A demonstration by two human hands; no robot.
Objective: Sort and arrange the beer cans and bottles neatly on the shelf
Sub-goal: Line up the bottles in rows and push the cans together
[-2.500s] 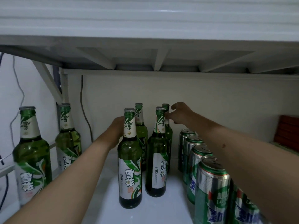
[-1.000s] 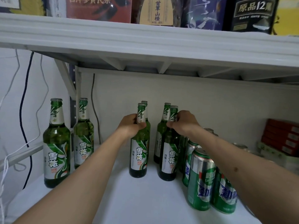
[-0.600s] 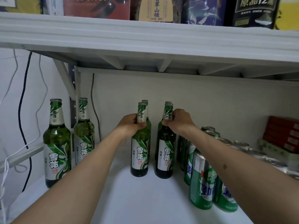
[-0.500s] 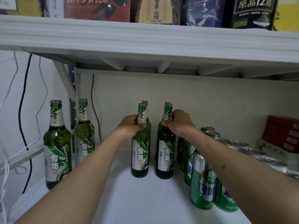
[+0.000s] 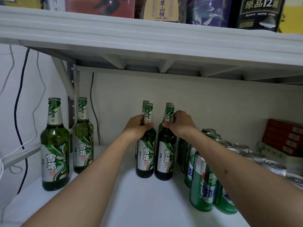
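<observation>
so both hands are wrapped round bottle necks mid-shelf, left hand (image 5: pixel 139 126) on the left bottle (image 5: pixel 145 154), right hand (image 5: pixel 179 124) on the right bottle (image 5: pixel 165 157), both upright and almost touching, cans (image 5: pixel 202 182) just right, nearer the right hand

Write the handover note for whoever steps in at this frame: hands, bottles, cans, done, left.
Left hand grips the neck of the front-left bottle; right hand grips the neck of the front-right bottle.
Both stand upright mid-shelf, another bottle behind each.
Done: these four sit in two short rows beside the cans, lined up to their right.
Left: two loose bottles at the shelf's left still stand apart from the group.
</observation>
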